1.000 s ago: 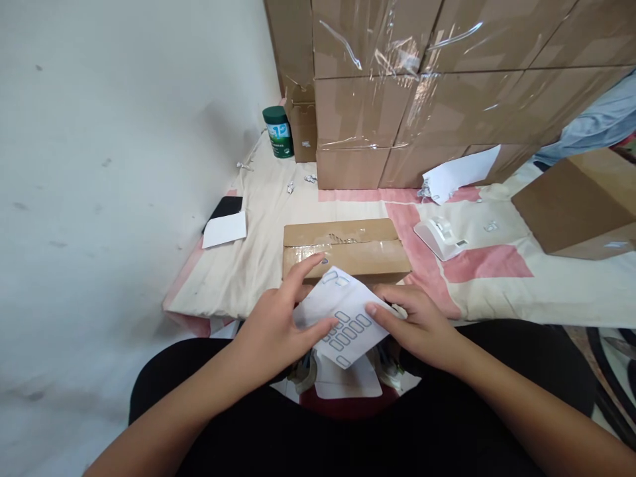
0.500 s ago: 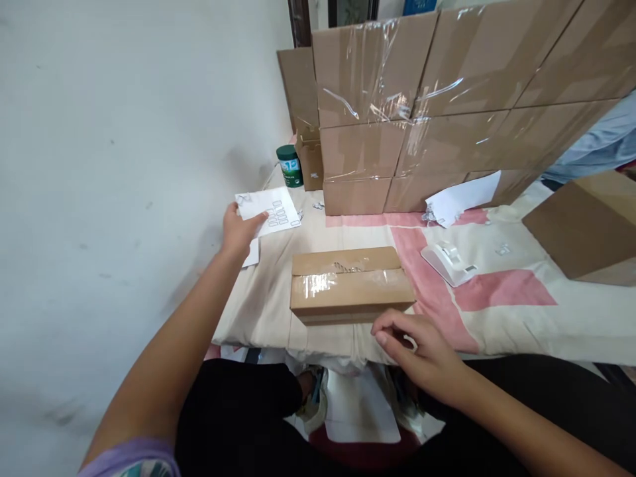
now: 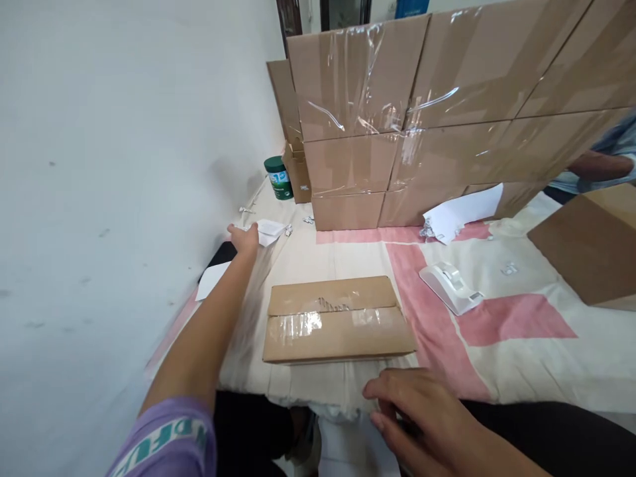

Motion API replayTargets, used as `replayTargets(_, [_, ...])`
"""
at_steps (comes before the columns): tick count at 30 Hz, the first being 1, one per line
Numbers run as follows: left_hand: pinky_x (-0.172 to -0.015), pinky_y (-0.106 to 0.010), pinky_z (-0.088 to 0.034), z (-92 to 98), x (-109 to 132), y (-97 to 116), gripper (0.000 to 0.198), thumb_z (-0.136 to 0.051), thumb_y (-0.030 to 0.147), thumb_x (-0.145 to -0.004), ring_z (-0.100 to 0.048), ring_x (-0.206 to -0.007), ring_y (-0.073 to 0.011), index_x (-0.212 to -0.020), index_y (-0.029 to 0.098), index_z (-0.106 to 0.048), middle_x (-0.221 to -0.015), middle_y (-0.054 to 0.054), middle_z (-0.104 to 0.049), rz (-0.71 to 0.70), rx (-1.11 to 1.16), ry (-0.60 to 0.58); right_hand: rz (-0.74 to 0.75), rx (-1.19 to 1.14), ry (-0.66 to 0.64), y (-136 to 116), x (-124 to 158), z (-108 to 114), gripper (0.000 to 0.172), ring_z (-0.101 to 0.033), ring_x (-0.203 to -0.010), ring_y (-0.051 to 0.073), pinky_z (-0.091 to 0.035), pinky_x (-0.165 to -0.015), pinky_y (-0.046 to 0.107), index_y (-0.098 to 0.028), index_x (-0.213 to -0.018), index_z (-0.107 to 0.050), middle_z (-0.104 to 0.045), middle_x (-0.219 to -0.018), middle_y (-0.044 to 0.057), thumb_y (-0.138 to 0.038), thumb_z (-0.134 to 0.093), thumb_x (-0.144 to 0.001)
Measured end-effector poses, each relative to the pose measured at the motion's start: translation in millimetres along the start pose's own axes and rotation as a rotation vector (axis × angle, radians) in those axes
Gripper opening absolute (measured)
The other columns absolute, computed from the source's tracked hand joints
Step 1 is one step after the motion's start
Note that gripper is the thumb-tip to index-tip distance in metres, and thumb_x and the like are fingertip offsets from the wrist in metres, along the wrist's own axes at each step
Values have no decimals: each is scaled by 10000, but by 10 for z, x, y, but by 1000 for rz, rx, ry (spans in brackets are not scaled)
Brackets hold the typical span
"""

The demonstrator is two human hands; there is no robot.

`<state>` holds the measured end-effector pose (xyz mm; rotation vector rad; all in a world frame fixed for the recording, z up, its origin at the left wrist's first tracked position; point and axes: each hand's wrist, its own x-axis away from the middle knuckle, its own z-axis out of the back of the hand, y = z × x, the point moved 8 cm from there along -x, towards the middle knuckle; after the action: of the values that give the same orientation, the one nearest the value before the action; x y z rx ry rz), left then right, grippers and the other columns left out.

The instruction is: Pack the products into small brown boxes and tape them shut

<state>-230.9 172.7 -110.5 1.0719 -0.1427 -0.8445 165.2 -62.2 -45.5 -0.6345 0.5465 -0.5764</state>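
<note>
My left hand (image 3: 244, 238) reaches far forward at the left, near the wall, with its fingers closed on a white sticker sheet (image 3: 271, 230) held just above the cloth. My right hand (image 3: 412, 411) rests low at the near edge of the cloth, fingers curled and loosely apart, holding nothing that I can see. A taped brown cardboard box (image 3: 338, 319) lies on the cloth between the two hands, just beyond my right hand.
Stacked taped cartons (image 3: 422, 112) wall off the back. A green can (image 3: 278, 177) stands by the wall, a white label dispenser (image 3: 451, 287) lies on the pink-and-cream cloth (image 3: 497, 344), a white paper (image 3: 212, 281) and a dark phone (image 3: 222, 253) at left, another carton (image 3: 589, 245) at right. Another person's arm (image 3: 599, 164) shows far right.
My left hand carried the sticker sheet from in front of me out to the far left by the wall. My right hand let go of the sheet and stayed near the cloth's edge.
</note>
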Motion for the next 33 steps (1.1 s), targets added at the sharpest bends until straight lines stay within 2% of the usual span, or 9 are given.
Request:
replayTargets(2, [-1161, -543, -342, 341, 134, -35, 592, -711, 297, -838, -431, -1378, -331, -1352, 98, -495, -1430, -219, -495, -4, 32, 110, 33, 3, 34, -73, 45, 92, 151, -653, -630, 139, -524, -643, 247, -213, -1075, -599, -679, -733, 1, -150, -512, -969])
replayTargets(5, [-1062, -433, -456, 795, 389, 91, 411, -649, 296, -835, -571, -1206, -262, -1208, 130, -599, -1290, -164, -601, -53, 125, 160, 71, 1, 140, -143, 135, 216, 163, -665, -645, 144, -535, -641, 243, -231, -1095, -585, -694, -769, 7, -155, -538, -959])
replayTargets(10, [-701, -253, -516, 1204, 1113, 810, 323, -695, 402, -828, -602, -684, -102, -1051, 168, -695, -911, -40, -716, -170, 398, -5, 93, -30, 328, -180, 221, 341, 164, -619, -586, 115, -492, -563, 203, -243, -1027, -584, -659, -719, -24, -112, -556, -932])
replayTargets(14, [-732, -280, -551, 1266, 2069, 1474, 801, -795, 354, -809, -682, -734, -141, -1508, 280, -412, -814, 8, -744, -283, 481, -273, 18, -158, 457, -128, 253, 426, 144, -553, -538, 82, -450, -505, 169, -247, -1015, -618, -598, -678, -49, -126, -584, -943])
replayTargets(18, [-806, -317, -573, 1218, 2920, 1884, 713, -674, 277, -929, -724, -820, -159, -1548, 297, -322, -858, 13, -758, -622, 275, -402, -1, -253, 543, -55, 257, 446, 239, -577, -594, 94, -473, -522, 189, -254, -1157, -630, -605, -771, -28, -156, -616, -939])
replayTargets(22, [-804, -344, -554, 1056, 3463, 2062, 740, -535, 163, -990, -717, -811, -157, -1596, 294, -130, -907, 22, -765, -1016, 87, -469, 92, -140, 610, -43, 262, 484, 298, -555, -662, 101, -489, -567, 232, -244, -1204, -644, -589, -961, 28, -144, -643, -923])
replayTargets(25, [-751, -376, -545, 972, 3620, 2109, 726, -461, 165, -1012, -709, -806, -185, -1605, 292, -62, -978, -11, -769, -1083, -38, -495, 177, -66, 632, -88, 296, 537, 186, -612, -841, 147, -519, -686, 267, -222, -1049, -676, -587, -997, 51, -96, -618, -926])
replayTargets(28, [-790, -391, -559, 898, 3608, 2119, 698, -454, 225, -1018, -722, -915, -205, -1602, 337, -87, -1071, -31, -769, -976, -24, -633, 148, -106, 596, -14, 303, 562, 104, -601, -849, 160, -495, -711, 284, -206, -945, -659, -591, -932, 41, -116, -608, -932])
replayTargets(33, [-1003, -549, -463, 706, 3023, 1897, 510, -467, 471, -994, -633, -1201, -324, -1479, 313, -452, -1332, -114, -675, -814, -310, -485, -367, -675, 615, 869, 292, 426, 188, -485, -642, 122, -352, -535, 239, -195, -811, -572, -525, -733, -8, -334, -635, -921])
